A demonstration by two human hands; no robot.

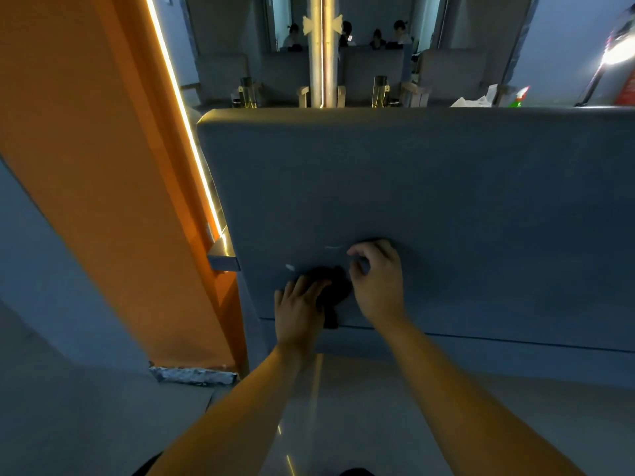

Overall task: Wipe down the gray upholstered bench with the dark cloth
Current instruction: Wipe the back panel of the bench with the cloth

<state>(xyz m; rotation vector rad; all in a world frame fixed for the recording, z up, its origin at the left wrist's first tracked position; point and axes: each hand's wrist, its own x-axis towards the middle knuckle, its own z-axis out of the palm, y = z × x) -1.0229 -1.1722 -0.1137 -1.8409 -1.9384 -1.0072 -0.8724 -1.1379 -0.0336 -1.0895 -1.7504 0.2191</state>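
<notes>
Polished floor (338,407) fills the bottom of the frame, with both bare forearms reaching up across it. Just left of centre, the left hand (300,310) lies on the dark cloth (338,286), fingers fairly straight and spread, pressing it flat against the lower part of the bench (429,183). Beside it to the right, the right hand (379,280) is clenched, thumb and forefinger drawn together against the upholstery. Whether it nips anything is too small to tell.

The cloth looks light and limp. It is bunched into a soft wad, with a tail drooping below the palm. It should slide easily under a flat hand, and is likely best held by covering the wad with the palm so the loose tail does not drag or fold under. It is nearly black, with no pattern I can make out.

The bench is a broad grey-blue padded panel with a rounded top edge, probably firm with slight give. Pale flecks (290,267) sit just above and left of the cloth. An orange panel (103,166) runs down the left of the frame.
</notes>
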